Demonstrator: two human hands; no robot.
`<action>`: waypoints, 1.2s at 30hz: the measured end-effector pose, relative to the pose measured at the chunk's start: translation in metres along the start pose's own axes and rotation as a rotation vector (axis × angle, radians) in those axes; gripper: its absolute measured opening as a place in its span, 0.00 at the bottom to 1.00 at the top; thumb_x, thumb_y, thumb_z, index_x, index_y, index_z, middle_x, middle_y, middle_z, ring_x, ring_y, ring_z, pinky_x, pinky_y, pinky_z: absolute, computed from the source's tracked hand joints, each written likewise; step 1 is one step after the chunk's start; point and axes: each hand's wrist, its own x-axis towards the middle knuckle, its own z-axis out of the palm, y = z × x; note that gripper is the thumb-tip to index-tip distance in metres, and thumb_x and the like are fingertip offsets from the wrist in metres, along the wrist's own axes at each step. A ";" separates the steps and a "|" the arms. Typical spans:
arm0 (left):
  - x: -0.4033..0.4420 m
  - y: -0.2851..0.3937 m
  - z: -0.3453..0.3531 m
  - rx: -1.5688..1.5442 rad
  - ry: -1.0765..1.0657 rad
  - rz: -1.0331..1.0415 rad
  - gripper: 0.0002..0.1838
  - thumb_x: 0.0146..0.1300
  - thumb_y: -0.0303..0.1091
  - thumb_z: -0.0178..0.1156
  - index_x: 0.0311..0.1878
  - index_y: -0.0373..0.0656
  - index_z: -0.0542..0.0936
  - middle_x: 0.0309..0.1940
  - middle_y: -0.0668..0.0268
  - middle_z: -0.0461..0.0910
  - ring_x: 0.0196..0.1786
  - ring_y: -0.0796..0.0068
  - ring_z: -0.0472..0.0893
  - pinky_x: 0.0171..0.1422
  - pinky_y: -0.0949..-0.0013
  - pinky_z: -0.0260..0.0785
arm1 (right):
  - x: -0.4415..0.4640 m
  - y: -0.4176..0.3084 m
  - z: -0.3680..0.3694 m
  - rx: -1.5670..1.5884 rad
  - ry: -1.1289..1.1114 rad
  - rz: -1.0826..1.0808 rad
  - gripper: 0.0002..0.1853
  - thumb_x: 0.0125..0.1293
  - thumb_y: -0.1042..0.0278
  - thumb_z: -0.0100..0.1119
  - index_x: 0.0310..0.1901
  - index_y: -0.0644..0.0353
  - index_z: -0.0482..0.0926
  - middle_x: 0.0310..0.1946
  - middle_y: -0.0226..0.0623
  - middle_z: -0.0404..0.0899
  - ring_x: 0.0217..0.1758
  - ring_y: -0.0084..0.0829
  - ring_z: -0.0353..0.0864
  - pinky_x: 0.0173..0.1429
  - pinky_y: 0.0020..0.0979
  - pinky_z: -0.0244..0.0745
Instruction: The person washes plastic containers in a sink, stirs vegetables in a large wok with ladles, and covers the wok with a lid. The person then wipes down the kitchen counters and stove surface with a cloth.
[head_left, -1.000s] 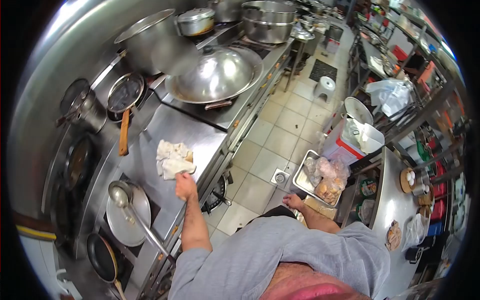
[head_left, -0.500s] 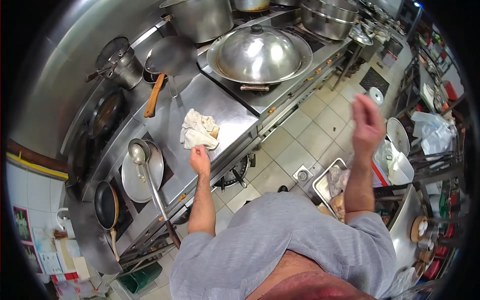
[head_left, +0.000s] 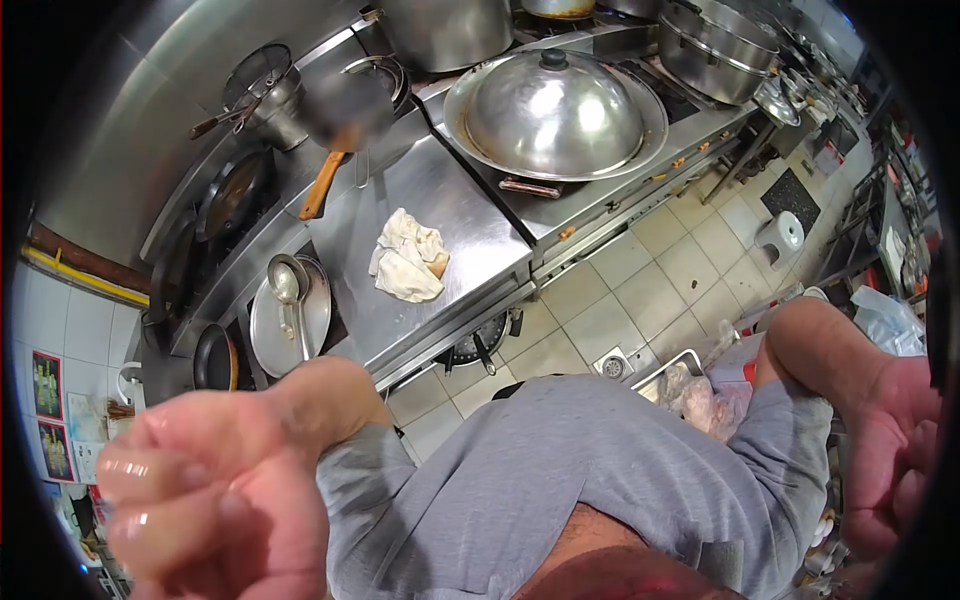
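Note:
My left hand point(head_left: 215, 490) is raised large and close at the lower left, its wet-looking fingers curled into a loose fist with nothing visible in them. At the right edge my right hand point(head_left: 895, 450) is also raised, fingers bent in toward the palm and partly cut off by the dark border; I see nothing in it. A crumpled whitish cloth point(head_left: 408, 256) lies on the steel counter point(head_left: 470, 225), apart from both hands. Beyond my left wrist, a metal ladle point(head_left: 287, 282) rests on a round steel lid point(head_left: 262, 335), its handle partly hidden by my forearm.
A domed lid point(head_left: 555, 105) covers a wide pan on the stove. A wooden-handled wok point(head_left: 345, 110), a stockpot point(head_left: 445, 30) and a black frying pan point(head_left: 212, 355) stand around the counter. A steel tray point(head_left: 685, 365) with bagged food sits low right, near a floor drain point(head_left: 613, 366).
My left hand has left the cloth and come up close to the camera at lower left. My right hand has swung outward to the right edge. The cloth stays on the counter.

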 end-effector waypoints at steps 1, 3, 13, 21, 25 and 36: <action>0.004 -0.003 -0.001 -0.225 -0.145 0.166 0.20 0.71 0.41 0.39 0.65 0.59 0.58 0.36 0.70 0.66 0.15 0.85 0.62 0.14 0.82 0.54 | 0.002 0.002 0.001 0.023 0.006 -0.031 0.09 0.72 0.59 0.29 0.40 0.49 0.62 0.24 0.24 0.64 0.21 0.18 0.64 0.36 0.25 0.67; 0.004 -0.002 -0.004 -0.060 -0.059 0.121 0.07 0.68 0.44 0.43 0.45 0.58 0.61 0.28 0.77 0.64 0.13 0.85 0.56 0.18 0.79 0.48 | 0.008 0.005 0.002 0.053 0.008 -0.065 0.09 0.72 0.59 0.30 0.40 0.49 0.63 0.24 0.25 0.64 0.21 0.18 0.64 0.36 0.25 0.67; 0.016 -0.017 -0.046 0.017 -0.149 -0.079 0.15 0.51 0.45 0.54 0.16 0.58 0.60 0.13 0.82 0.57 0.14 0.85 0.49 0.25 0.77 0.44 | 0.030 -0.007 0.012 0.095 -0.002 -0.089 0.09 0.69 0.62 0.32 0.40 0.52 0.64 0.25 0.27 0.65 0.23 0.19 0.64 0.36 0.26 0.67; 0.007 -0.036 -0.064 -0.128 -0.110 -0.080 0.13 0.51 0.43 0.54 0.17 0.52 0.65 0.14 0.80 0.61 0.16 0.83 0.57 0.26 0.78 0.48 | 0.044 -0.013 0.015 0.067 -0.028 -0.092 0.08 0.67 0.64 0.33 0.41 0.54 0.64 0.26 0.28 0.66 0.24 0.20 0.65 0.37 0.26 0.67; 0.048 -0.044 -0.074 -0.202 -0.257 -0.075 0.09 0.60 0.43 0.47 0.27 0.52 0.65 0.18 0.80 0.58 0.16 0.88 0.58 0.24 0.80 0.46 | 0.053 -0.013 0.014 0.035 -0.044 -0.107 0.09 0.66 0.64 0.34 0.41 0.55 0.65 0.27 0.29 0.66 0.24 0.21 0.65 0.37 0.26 0.67; 0.051 -0.038 -0.078 -0.283 -0.139 -0.066 0.10 0.60 0.45 0.47 0.29 0.50 0.66 0.20 0.77 0.60 0.19 0.85 0.61 0.27 0.78 0.49 | 0.072 -0.019 0.001 -0.013 -0.101 -0.130 0.09 0.63 0.67 0.36 0.41 0.57 0.66 0.28 0.31 0.67 0.26 0.22 0.66 0.38 0.27 0.66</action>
